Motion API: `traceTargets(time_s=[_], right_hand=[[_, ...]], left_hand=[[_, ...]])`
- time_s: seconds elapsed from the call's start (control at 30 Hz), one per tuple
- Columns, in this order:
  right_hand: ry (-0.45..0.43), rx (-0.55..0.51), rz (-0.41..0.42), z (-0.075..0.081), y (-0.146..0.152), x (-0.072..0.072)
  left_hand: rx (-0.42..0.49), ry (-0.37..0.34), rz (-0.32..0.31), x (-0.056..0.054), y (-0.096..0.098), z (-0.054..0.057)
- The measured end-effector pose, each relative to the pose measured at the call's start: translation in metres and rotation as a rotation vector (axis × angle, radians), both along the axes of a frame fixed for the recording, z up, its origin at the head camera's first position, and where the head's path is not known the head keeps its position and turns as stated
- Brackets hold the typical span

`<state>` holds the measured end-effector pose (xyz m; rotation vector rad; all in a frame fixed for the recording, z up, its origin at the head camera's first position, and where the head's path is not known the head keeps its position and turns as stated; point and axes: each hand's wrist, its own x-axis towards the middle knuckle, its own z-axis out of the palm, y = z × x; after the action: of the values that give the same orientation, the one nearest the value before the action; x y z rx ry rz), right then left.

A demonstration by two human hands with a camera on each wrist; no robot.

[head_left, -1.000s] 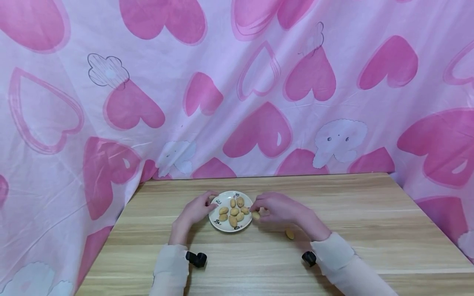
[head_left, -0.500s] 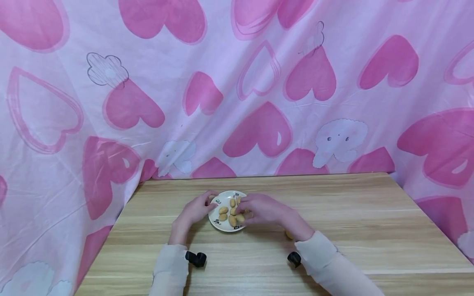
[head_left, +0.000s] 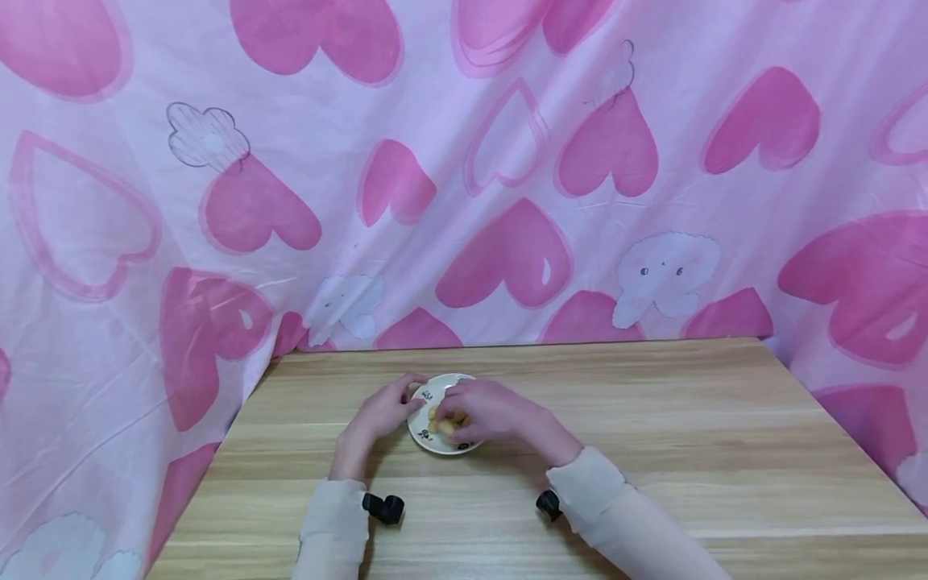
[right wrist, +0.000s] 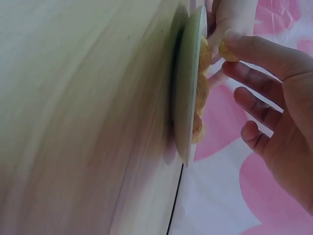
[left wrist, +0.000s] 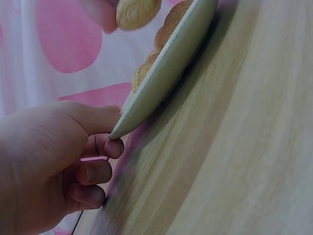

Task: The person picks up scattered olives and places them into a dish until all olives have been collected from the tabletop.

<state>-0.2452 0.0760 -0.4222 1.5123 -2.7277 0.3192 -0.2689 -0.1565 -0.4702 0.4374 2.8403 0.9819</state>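
Note:
My left hand [head_left: 380, 412] pinches the left rim of a small white plate [head_left: 444, 382] with dark printed marks. Thumb on top and fingers underneath show in the left wrist view. Several tan, wrinkled nuts that look like walnuts in their shells [right wrist: 201, 90] lie on the plate. Over it, my right hand [head_left: 489, 409] pinches one more walnut [left wrist: 138, 12] between thumb and fingers, its other fingers loosely bent. That walnut is apart from the plate in both wrist views. From the head, the right hand covers much of the plate's right side.
The plate stands on a wood-grain table [head_left: 689, 435]. A pink and white heart-patterned cloth [head_left: 507, 161] hangs behind and at the sides. Black wrist cameras [head_left: 384, 508] sit at both cuffs.
My right hand has moved left from the table beside the plate to over it, carrying the walnut. The right forearm now covers where another walnut lay on the table. My left hand stays put.

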Motion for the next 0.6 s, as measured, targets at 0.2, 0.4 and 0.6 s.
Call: traceTargets(time_s=[0.2,0.4,0.6], right_hand=[[-0.035,0.052,-0.020,-0.003,-0.010,-0.002],[-0.021,0.060,-0.016,-0.008,-0.015,-0.005],[-0.012,0.073,-0.033,-0.008,-0.018,-0.003]], left_hand=[[-0.007,-0.008,0.002,0.001,0.000,0.001],[-0.006,0.000,0.000,0.002,-0.001,0.002],[-0.005,-0.009,0.003,0.002,-0.001,0.002]])
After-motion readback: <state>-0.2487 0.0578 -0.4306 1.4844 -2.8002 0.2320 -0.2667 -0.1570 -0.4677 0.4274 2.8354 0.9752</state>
